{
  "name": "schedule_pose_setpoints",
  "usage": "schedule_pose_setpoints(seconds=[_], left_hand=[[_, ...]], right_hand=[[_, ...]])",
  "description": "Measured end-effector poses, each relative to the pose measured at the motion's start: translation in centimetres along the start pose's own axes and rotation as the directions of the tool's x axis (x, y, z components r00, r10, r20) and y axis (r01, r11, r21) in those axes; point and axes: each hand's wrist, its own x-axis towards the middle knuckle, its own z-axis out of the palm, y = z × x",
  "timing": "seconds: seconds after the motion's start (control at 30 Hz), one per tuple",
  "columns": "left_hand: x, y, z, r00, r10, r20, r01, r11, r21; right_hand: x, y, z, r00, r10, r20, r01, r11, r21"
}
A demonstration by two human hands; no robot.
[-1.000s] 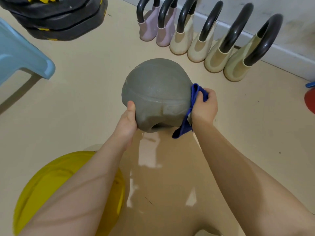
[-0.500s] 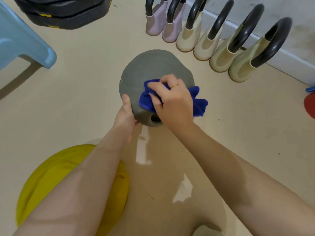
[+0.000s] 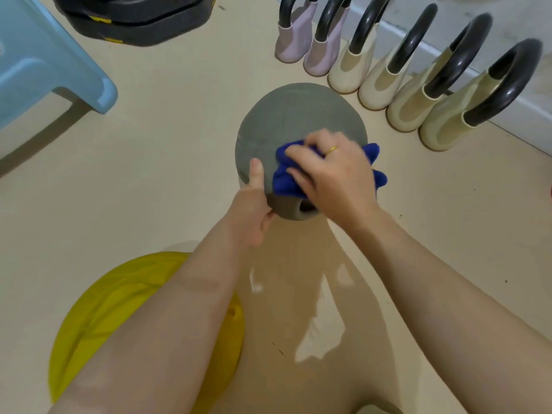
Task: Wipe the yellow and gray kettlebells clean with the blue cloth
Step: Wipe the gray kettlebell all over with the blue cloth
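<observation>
From the head view, no words can be read on anything. The gray kettlebell (image 3: 298, 127) sits on the tan floor (image 3: 179, 144), its round body away from the person and its handle end toward them. The left hand (image 3: 254, 210) grips its near side, thumb flat on top. The right hand (image 3: 331, 171) presses the bunched blue cloth (image 3: 286, 177) onto it with curled fingers. The yellow kettlebell (image 3: 119, 309) lies near, under the left arm.

matt gray kettlebell (image 3: 298, 121), fuzzy blue cloth (image 3: 286, 180)
glossy floor (image 3: 179, 144) is seen; yellow kettlebell (image 3: 119, 309) smooth, stool (image 3: 44, 70) plastic.
</observation>
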Motion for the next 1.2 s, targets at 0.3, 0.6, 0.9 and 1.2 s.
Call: schedule_pose_setpoints(seconds=[0.3,0.6,0.9,1.2], left_hand=[[-1.4,-0.7,-0.3,0.998,0.038,-0.055,-0.039,0.999,-0.008],[-1.8,-1.0,-0.3,0.946,0.005,-0.326,0.021,0.997,0.078],[-1.8,0.4,-3.7,0.819,0.317,-0.477,-0.049,0.868,0.494],[-4.3,4.4,-1.5,0.752,0.621,0.219,-0.368,0.121,0.922]], right_hand=[[-1.8,-0.9,-0.2,1.000,0.002,0.011,-0.003,1.000,0.030],[-0.4,0.1,-0.3,0.673,0.735,-0.080,-0.654,0.642,0.400],[0.6,0.9,-0.2,0.729,0.684,-0.038,-0.613,0.676,0.409],[-1.6,-2.2,-1.2,0.978,0.210,0.014,-0.205,0.933,0.296]])
